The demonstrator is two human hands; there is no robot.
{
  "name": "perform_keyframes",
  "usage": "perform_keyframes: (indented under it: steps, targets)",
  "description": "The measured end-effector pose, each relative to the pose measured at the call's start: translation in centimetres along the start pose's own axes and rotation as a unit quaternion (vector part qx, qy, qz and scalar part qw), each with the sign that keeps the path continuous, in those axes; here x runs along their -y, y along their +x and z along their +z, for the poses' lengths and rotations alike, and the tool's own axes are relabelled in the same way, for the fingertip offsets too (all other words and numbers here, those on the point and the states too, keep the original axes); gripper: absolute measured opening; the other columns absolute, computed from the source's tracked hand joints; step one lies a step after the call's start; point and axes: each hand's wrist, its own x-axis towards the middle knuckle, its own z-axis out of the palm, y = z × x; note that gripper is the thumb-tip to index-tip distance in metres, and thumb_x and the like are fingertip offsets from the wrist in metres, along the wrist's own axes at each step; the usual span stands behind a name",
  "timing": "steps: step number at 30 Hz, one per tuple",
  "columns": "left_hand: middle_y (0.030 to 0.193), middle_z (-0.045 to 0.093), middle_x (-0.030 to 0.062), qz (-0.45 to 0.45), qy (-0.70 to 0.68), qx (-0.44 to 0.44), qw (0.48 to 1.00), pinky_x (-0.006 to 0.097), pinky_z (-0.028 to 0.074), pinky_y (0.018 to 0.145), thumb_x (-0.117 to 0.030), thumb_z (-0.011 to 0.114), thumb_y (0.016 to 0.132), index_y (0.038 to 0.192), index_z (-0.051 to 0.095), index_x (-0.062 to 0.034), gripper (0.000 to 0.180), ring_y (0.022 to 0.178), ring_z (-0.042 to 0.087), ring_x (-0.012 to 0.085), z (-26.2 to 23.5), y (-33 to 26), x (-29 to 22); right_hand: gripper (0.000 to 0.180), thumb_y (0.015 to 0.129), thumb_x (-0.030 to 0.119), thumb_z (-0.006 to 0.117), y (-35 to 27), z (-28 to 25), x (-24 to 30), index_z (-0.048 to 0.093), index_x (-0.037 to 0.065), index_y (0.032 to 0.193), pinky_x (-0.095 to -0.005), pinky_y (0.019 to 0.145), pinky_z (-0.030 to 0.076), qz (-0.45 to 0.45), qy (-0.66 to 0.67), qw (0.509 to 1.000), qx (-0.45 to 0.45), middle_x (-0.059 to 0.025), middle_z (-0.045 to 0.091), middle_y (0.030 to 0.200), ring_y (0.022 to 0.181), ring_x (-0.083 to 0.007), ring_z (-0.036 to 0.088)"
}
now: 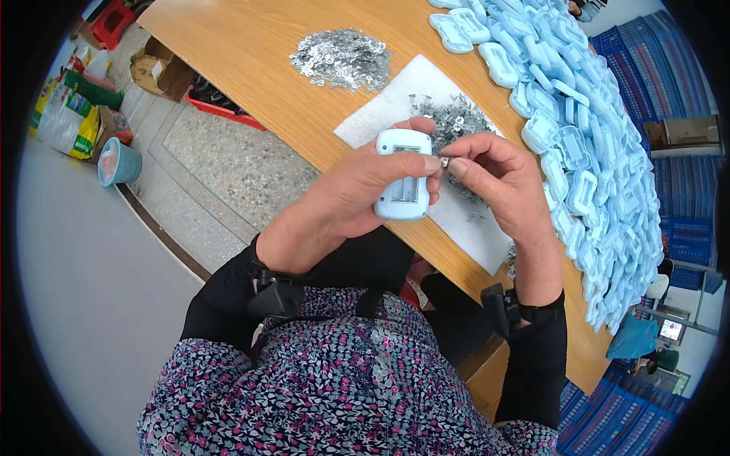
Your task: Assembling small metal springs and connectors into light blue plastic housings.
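1. A wood-grained table (251,45) carried the work.
2. A loose heap of small silvery metal pieces (340,59) lay directly on its bare top.
3. Near that heap lay a white sheet (380,114), with a pile of darker-looking metal parts (460,118) on it.
4. Beside the sheet, a large mound of light blue plastic casings (563,99) spread along the table's right side.

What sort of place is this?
Likely a small-parts assembly workshop: the wooden table bears a large heap of light-blue plastic casings and a pile of small silvery metal pieces.
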Motion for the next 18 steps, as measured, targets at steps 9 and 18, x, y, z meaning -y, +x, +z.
perform_keyframes:
  steps: [9, 18]
  targets:
    - [0.093, 0.065, 0.009, 0.017, 0.12, -0.072, 0.99, 0.039, 0.061, 0.071, -0.027, 0.059, 0.099, 0.135, 0.049, -0.0053, 0.043, 0.079, 0.068, 0.0201, 2.5, -0.1, 1.5, 0.009, 0.091, 0.01, 0.065, -2.8, -0.5, -0.7, 0.067, 0.003, 0.095, -0.027, 0.083, 0.047, 0.035, -0.004, 0.998, -0.059, -0.0002, 0.067, 0.092, 0.087, -0.0093, 0.059]
    - [0.085, 0.065, 0.0132, -0.141, 0.094, -0.043, 0.985, 0.044, 0.062, 0.065, -0.044, 0.023, 0.107, 0.135, 0.049, 0.0011, 0.059, 0.072, 0.068, 0.0243, 2.7, 0.5, 2.2, 0.008, 0.081, 0.008, 0.067, -3.3, -1.8, 0.1, 0.062, 0.002, 0.081, -0.0272, 0.067, 0.045, -0.117, -0.244, 0.963, 0.002, -0.0026, 0.06, 0.076, 0.072, -0.0121, 0.056]
